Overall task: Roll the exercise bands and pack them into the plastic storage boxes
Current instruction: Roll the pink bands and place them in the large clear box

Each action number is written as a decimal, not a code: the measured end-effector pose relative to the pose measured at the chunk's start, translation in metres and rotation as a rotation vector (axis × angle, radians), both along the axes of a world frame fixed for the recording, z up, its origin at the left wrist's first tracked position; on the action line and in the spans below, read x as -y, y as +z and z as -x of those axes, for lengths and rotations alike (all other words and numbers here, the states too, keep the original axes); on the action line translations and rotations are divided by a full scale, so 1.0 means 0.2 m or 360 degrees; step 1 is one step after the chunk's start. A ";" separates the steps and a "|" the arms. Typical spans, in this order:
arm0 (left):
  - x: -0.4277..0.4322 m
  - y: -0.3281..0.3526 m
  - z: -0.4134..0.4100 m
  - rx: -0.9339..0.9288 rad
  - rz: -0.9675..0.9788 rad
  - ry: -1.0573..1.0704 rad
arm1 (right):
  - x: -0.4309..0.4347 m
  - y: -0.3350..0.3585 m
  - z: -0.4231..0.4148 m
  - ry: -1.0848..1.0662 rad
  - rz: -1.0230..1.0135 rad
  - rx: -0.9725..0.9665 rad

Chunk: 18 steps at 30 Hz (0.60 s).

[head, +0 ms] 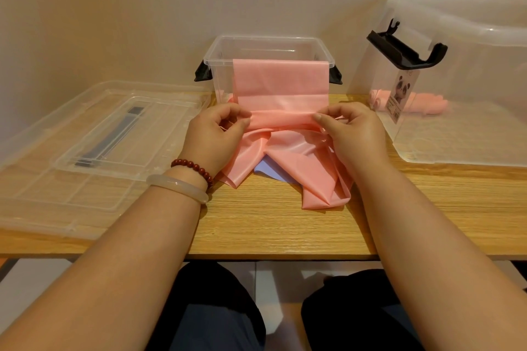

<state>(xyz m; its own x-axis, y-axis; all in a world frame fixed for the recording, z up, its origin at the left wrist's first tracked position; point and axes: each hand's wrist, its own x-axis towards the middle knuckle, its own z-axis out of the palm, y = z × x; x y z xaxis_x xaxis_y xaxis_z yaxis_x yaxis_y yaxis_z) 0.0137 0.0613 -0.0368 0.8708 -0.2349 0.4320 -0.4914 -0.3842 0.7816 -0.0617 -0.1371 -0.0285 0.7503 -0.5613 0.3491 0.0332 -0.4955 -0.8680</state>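
Observation:
A pink exercise band (281,81) hangs over the front rim of a clear plastic storage box (222,51) at the back middle of the table. Its lower end is folded into a short roll (282,118) in front of the box. My left hand (216,134) pinches the roll's left end and my right hand (350,131) pinches its right end. More pink band (313,168) lies crumpled beneath my hands, over a pale blue band (268,169). A second clear box (462,111) at the right lies on its side with rolled pink bands (422,104) inside.
A clear lid (94,148) with a grey handle lies flat on the left of the wooden table (271,225). The right box carries a black latch (405,51) and a panda label (402,94). A wall stands close behind. My knees show below the table's edge.

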 end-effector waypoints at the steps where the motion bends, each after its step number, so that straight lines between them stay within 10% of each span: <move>1: 0.00 0.00 0.00 -0.0002 0.0023 0.0005 | 0.00 0.00 0.00 -0.0008 0.0004 0.0008; 18: -0.01 0.01 0.00 -0.0053 0.0119 -0.0066 | -0.02 0.01 0.02 0.0144 0.0080 -0.0031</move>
